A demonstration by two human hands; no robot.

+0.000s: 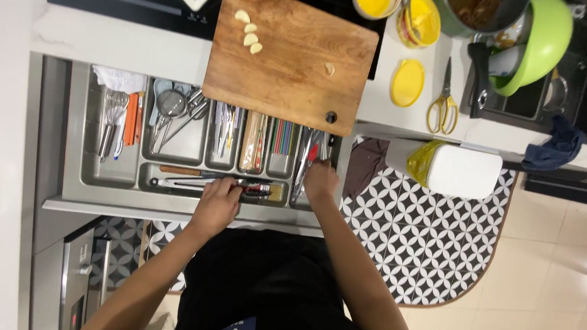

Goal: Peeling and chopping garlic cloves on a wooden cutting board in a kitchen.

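Note:
I look down into an open grey cutlery drawer (78, 194) full of utensils. My left hand (216, 204) reaches into the long front compartment, its fingers on a bundle of long tools with dark and red handles (255, 188). My right hand (321, 180) is in the rightmost compartment, fingers closed around metal utensils (305, 160) there. Above the drawer, a wooden cutting board (292, 58) juts over the counter edge, with several peeled garlic cloves (249, 34) on it.
Yellow-handled scissors (444, 102), a yellow lid (407, 82), yellow containers (418, 19) and a green bowl (546, 41) sit on the counter right of the board. A white bin with a yellow bag (450, 170) stands on the patterned rug (430, 239). Whisks and strainers (172, 108) fill the left compartments.

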